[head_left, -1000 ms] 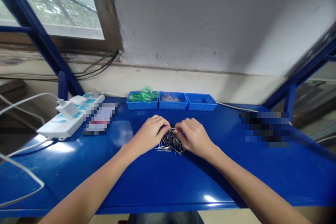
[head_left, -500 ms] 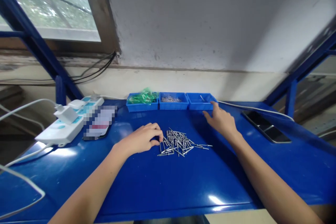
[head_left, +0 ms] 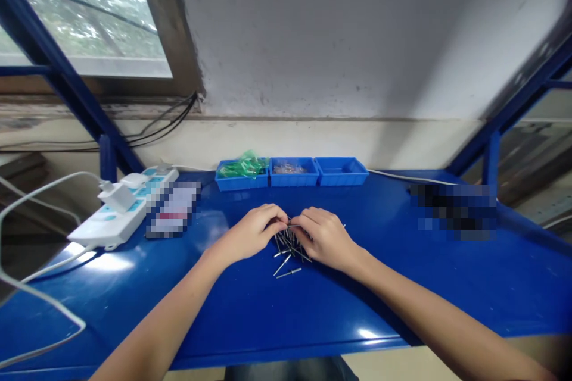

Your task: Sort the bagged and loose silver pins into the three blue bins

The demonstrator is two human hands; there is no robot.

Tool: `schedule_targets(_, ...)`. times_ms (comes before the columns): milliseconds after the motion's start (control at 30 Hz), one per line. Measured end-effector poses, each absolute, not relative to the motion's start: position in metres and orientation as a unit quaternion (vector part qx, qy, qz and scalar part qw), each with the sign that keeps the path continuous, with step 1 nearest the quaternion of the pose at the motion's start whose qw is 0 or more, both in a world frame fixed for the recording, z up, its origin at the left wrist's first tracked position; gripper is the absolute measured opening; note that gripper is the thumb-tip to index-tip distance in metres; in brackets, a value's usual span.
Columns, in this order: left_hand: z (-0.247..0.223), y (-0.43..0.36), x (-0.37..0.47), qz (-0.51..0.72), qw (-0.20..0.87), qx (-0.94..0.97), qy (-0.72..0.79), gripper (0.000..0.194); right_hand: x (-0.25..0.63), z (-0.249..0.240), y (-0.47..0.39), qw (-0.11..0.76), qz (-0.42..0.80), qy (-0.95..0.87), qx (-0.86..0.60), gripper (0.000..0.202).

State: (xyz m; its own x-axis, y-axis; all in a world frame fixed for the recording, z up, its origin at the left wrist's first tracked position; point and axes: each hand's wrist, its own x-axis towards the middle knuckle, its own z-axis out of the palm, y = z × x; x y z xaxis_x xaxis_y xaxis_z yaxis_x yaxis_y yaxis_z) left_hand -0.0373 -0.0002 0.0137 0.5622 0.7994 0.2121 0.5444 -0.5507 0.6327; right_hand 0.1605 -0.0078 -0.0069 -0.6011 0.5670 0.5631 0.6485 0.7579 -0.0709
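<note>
The left hand (head_left: 257, 231) and right hand (head_left: 329, 235) are bare, as are the slim, tapering left forearm (head_left: 179, 300) and right forearm (head_left: 415, 306). Dark grey-blue legwear (head_left: 290, 371), apparently trousers, is too blurred for detail.

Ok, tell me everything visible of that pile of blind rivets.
The pile of blind rivets is a loose heap of thin, silvery, metal-looking pins, some with thicker sleeves, lying at mixed angles on the blue tabletop. The left hand and right hand hide much of it; whether they touch the heap is unclear. A few rivets lie at its near edge.
</note>
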Motion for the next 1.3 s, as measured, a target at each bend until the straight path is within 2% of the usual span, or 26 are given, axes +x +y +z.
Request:
schedule_targets(167,0.01,-0.003,-0.034,0.236,0.239,0.852,0.401,0.015,0.165,-0.005,-0.006,0.296,-0.099,-0.889,-0.335,0.019)
schedule_targets(367,0.008,0.001,-0.035,0.232,0.211,0.853,0.417,0.032,0.166,-0.001,-0.009,0.286,-0.117,-0.897,-0.316,0.023)
schedule_targets(567,0.012,-0.001,-0.034,0.271,0.285,0.83,0.396,0.018,0.169,0.0,-0.008,0.295,-0.112,-0.888,-0.334,0.024)
schedule_targets(700,0.013,-0.001,-0.034,0.276,0.281,0.828,0.399,0.016,0.167,-0.002,-0.009,0.299,-0.106,-0.889,-0.33,0.023)
schedule_targets(800,0.013,0.001,-0.036,0.305,0.266,0.805,0.434,0.023,0.168,0.0,-0.01,0.308,-0.107,-0.886,-0.33,0.022)
schedule_targets(867,0.012,0.005,-0.042,0.321,0.253,0.794,0.449,0.026,0.175,0.006,-0.008,0.342,-0.116,-0.875,-0.323,0.018)
schedule_targets(933,0.012,0.008,-0.05,0.296,0.23,0.815,0.441,0.024,0.19,0.017,-0.002,0.416,-0.145,-0.842,-0.31,0.014)
schedule_targets(1000,0.01,0.012,-0.06,0.22,0.204,0.858,0.417,0.021,0.211,0.028,0.01,0.5,-0.202,-0.776,-0.328,0.014)
schedule_targets(1067,0.008,0.014,-0.067,0.133,0.194,0.886,0.399,0.018,0.233,0.033,0.028,0.532,-0.264,-0.688,-0.418,0.021)
schedule_targets(1133,0.006,0.014,-0.069,0.079,0.2,0.891,0.4,0.015,0.25,0.029,0.047,0.446,-0.254,-0.647,-0.564,0.027)
schedule_targets(1200,0.003,0.014,-0.067,0.06,0.201,0.889,0.407,0.01,0.259,0.017,0.06,0.28,-0.169,-0.672,-0.664,0.027)
schedule_targets(1267,0.003,0.012,-0.063,0.055,0.197,0.89,0.407,0.008,0.258,0.002,0.062,0.168,-0.103,-0.7,-0.686,0.029)
schedule_targets(1300,0.003,0.011,-0.062,0.052,0.196,0.892,0.405,0.008,0.254,-0.004,0.059,0.151,-0.083,-0.717,-0.675,0.03)
